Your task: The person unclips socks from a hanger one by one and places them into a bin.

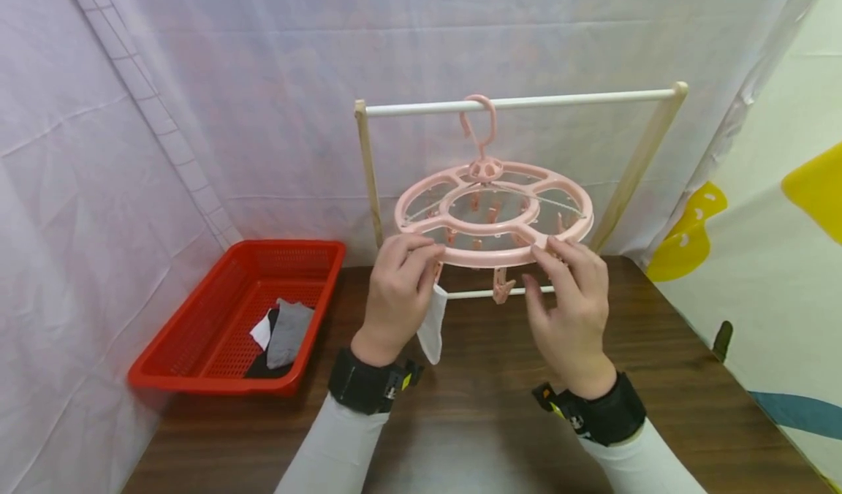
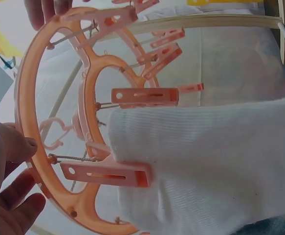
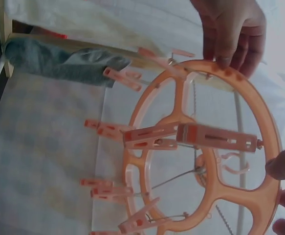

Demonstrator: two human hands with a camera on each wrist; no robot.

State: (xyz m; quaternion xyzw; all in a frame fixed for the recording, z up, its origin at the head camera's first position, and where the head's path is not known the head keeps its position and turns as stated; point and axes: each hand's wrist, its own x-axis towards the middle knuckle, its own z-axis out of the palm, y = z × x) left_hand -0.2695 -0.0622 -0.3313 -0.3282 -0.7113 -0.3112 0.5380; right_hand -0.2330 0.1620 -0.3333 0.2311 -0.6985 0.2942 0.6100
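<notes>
A pink oval clip hanger (image 1: 487,258) hangs by its hook from the white bar of a rack. My left hand (image 1: 397,289) pinches the near left of its rim, thumb below and fingers over the top. On the near right, my right hand (image 1: 572,311) pinches the same rim. Close beside the left hand a white sock (image 1: 432,326) dangles; in the left wrist view a pink clip (image 2: 105,174) grips its cuff. A grey-green sock (image 3: 54,61) hangs from another clip in the right wrist view. Several clips hold nothing, one of them a front clip (image 1: 502,288) between the hands.
The rack's white top bar (image 1: 579,100) runs between wooden posts behind the hanger. To the left, a red basket (image 1: 224,386) holds a grey cloth piece (image 1: 289,333), with black and white ones. Brown wood-grain tabletop (image 1: 473,406) lies below, and white curtains stand behind.
</notes>
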